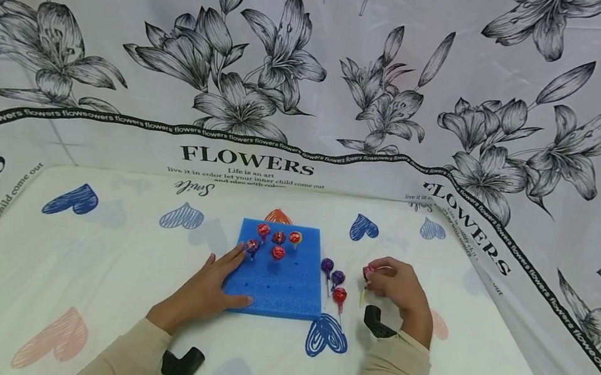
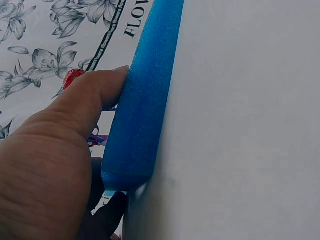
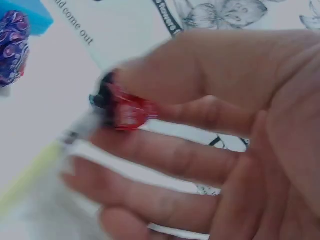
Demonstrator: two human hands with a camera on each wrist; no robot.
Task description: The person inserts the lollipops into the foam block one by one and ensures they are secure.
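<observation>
A blue foam block (image 1: 287,290) with small holes lies flat on the table. Several wrapped lollipops, one of them a red lollipop (image 1: 278,252), stand upright in its back half. My left hand (image 1: 207,286) rests at the block's left side, fingers spread along the edge and thumb over the front corner; in the left wrist view the thumb (image 2: 95,95) touches the foam. To the right of the block, my right hand (image 1: 398,284) pinches a lollipop (image 3: 131,112) by its red-wrapped head between thumb and fingertips. Its yellow stick (image 1: 363,296) points down toward the table.
Between block and right hand lie two purple lollipops (image 1: 327,265) and a red-wrapped lollipop (image 1: 340,295). The white tablecloth (image 1: 113,264) carries printed hearts. A flower-print curtain (image 1: 309,119) rises behind the table. Black wrist devices (image 1: 183,363) sit by both sleeves.
</observation>
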